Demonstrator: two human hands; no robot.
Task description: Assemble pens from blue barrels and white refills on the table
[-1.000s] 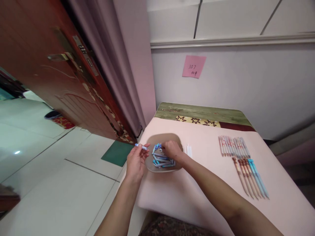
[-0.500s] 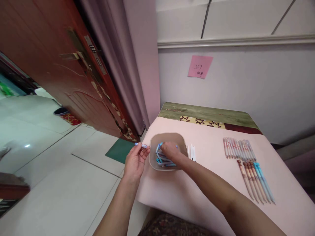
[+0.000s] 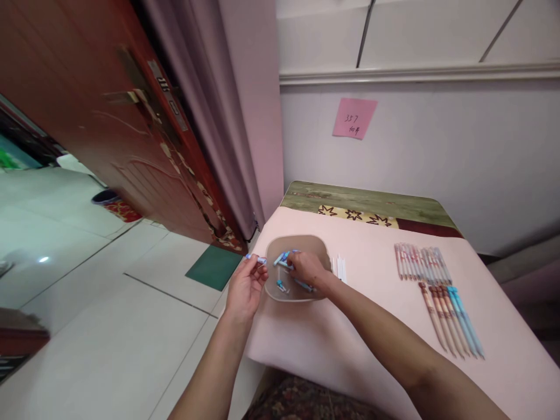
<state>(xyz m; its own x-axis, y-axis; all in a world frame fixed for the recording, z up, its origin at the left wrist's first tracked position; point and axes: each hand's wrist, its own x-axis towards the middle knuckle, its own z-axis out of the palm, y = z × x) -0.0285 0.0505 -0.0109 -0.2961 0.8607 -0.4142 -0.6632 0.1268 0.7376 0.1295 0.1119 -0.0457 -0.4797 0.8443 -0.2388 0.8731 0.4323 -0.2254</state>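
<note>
My left hand [image 3: 247, 284] pinches a small blue pen part [image 3: 258, 259] at the left rim of a beige bin [image 3: 271, 291]. Inside the bin lie several blue and white pen parts [image 3: 280, 286]. My right hand [image 3: 306, 268] reaches into the bin, its fingers closed among the pieces; what they hold is hidden. Thin white sticks [image 3: 341, 268] lie just right of the bin. Farther right, a row of capless-looking clear pens [image 3: 422, 263] lies above several brown pens [image 3: 444, 318] and blue pens [image 3: 466, 321].
The bin stands on a table with a pale pink cover [image 3: 371, 326]. A green and patterned strip [image 3: 371, 201] shows along its back edge. Behind it, a pink note [image 3: 354, 118] is on the wall. A red-brown door [image 3: 144, 146] and a green mat [image 3: 213, 268] are at the left.
My right hand has shifted among the pieces in the bin, and they lie differently, with more of the bottom showing. My left hand still holds its blue part, turned slightly.
</note>
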